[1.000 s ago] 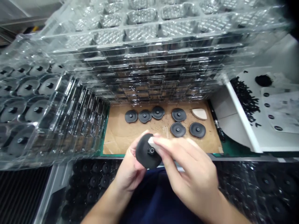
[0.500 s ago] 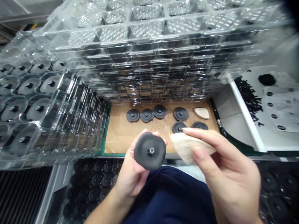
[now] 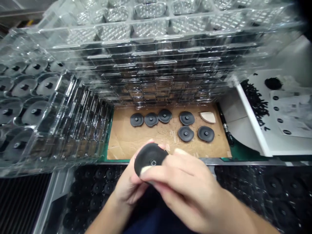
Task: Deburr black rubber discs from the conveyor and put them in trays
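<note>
The left hand [image 3: 129,183] cups the dark disc [image 3: 147,154] from beneath and along its left edge, fingertips curling up at the far rim; the right hand [image 3: 187,185] pinches, thumb and forefinger pressed together on a pale piece [image 3: 145,169], of which only a sliver shows at the fingertips, set against the disc's face on the near side of its stub; the right fingers cover the disc's right-hand part. The disc is matt, smooth and thin, roundish with a wavy rim; it lies tilted in the left palm, its short central stub pointing up towards the wearer; which way its long axis runs I cannot tell, with that part covered.

Low on the left hand's outer side, dark round parts [image 3: 96,187] sit in rows; past the right hand's outer side, a glossy clear tray [image 3: 273,191] carries more; just beyond both hands lies creased brown cardboard [image 3: 124,139]; on it, ahead of the left hand, three discs [image 3: 151,121] form a row; ahead of the right hand are three others [image 3: 186,135], with a pale smooth wedge [image 3: 208,117] beyond; farther from both hands rises a tall stack of clear, ribbed plastic trays [image 3: 156,68].
</note>
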Available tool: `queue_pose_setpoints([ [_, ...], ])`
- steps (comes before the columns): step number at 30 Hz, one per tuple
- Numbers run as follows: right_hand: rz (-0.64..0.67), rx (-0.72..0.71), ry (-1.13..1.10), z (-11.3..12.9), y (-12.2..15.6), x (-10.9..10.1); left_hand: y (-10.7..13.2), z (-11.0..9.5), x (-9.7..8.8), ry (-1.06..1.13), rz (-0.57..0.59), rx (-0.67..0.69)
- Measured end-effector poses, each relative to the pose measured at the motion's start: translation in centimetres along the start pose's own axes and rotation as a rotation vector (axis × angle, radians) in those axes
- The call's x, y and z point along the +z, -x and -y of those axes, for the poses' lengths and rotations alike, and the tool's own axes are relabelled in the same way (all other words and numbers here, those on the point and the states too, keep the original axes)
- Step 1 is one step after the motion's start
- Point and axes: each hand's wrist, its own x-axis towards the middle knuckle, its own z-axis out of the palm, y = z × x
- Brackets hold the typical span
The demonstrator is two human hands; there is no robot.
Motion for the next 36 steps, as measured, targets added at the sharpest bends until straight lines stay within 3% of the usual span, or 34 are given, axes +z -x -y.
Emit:
queue_pose_setpoints([
  [3, 0.057, 0.084, 0.121, -0.7, 0.9, -1.2, -0.2, -0.1, -0.7, 0.082, 0.065, -0.029],
  [6, -0.061, 0.066, 0.257, -2.0, 0.8, -1.4, -0.5, 0.3, -1.0, 0.134, 0.087, -0.061],
  [8, -0.132, 0.113, 0.137, -2.9, 0.7, -0.9, -0.4, 0.4, -0.9, 0.151, 0.091, -0.082],
  [12, -0.225, 0.523, -0.309, -4.7, 2.5, 0.8, 0.3, -0.3, -1.0, 0.172, 0.090, -0.090],
  [14, -0.234, 0.718, -0.397, -5.5, 4.4, 1.8, 0.5, -0.5, -1.2, 0.183, 0.107, -0.091],
  [17, -0.149, 0.820, -0.390, -6.7, 6.8, 2.9, 0.3, -0.3, -1.4, 0.206, 0.140, -0.076],
  [19, -0.124, 0.826, -0.369, -6.9, 7.2, 2.8, 0.2, 0.0, -1.2, 0.209, 0.160, -0.074],
  [22, -0.228, 0.788, -0.267, -5.8, 6.2, 1.3, 0.1, 0.2, -0.7, 0.193, 0.176, -0.089],
  [25, -0.357, 0.553, -0.032, -3.2, 4.3, -0.5, 0.2, 0.4, -0.3, 0.154, 0.160, -0.058],
  [29, -0.226, 0.183, 0.196, -0.5, 2.8, -0.9, 0.2, 0.7, -0.5, 0.059, 0.032, 0.102],
  [31, -0.086, 0.155, 0.177, -0.3, 2.4, -0.6, 0.1, 0.7, -0.7, 0.018, -0.035, 0.171],
  [33, -0.029, 0.158, 0.132, -0.5, 2.0, -0.4, -0.1, 0.6, -0.7, -0.006, -0.062, 0.184],
  [36, -0.159, 0.137, 0.226, -0.7, 1.7, -0.5, -0.1, 0.5, -0.4, -0.020, -0.075, 0.171],
])
